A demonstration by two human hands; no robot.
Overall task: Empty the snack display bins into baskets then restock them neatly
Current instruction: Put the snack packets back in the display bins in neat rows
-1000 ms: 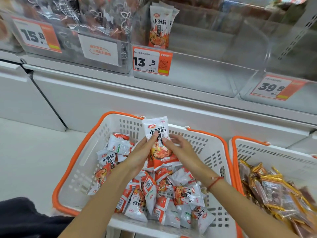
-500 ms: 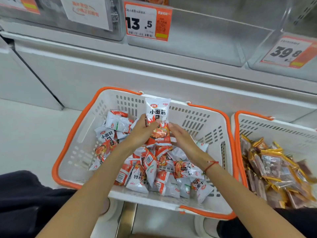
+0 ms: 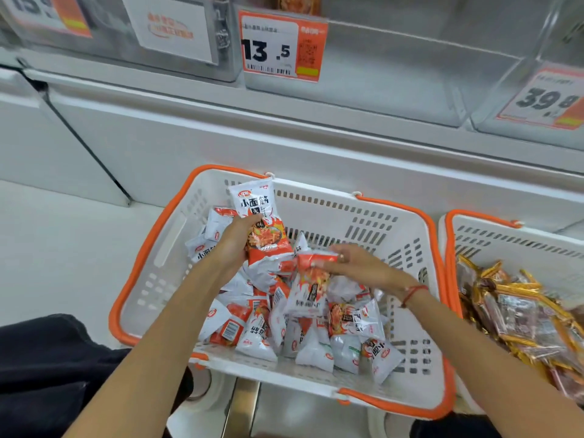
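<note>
- Snack packets (image 3: pixel 303 324) lie heaped in white basket (image 3: pixel 373 216).
- Left hand (image 3: pixel 234 245) grips an upright stack (image 3: pixel 257 222); right hand (image 3: pixel 354 263) pinches another packet (image 3: pixel 311 279).
- Risk: slick wrappers could slide, scattering the stack.

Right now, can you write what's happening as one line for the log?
left hand: holds upright snack stack | right hand: pinches another packet | white basket: packets piled | 13.5 bin: nearly empty

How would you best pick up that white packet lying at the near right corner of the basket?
Pinch the packet by its upper sealed end, coming straight down from above. It lies fairly flat on the basket floor at the pile's edge, uncovered. The right hand is nearer, but it already pinches another packet.
</note>
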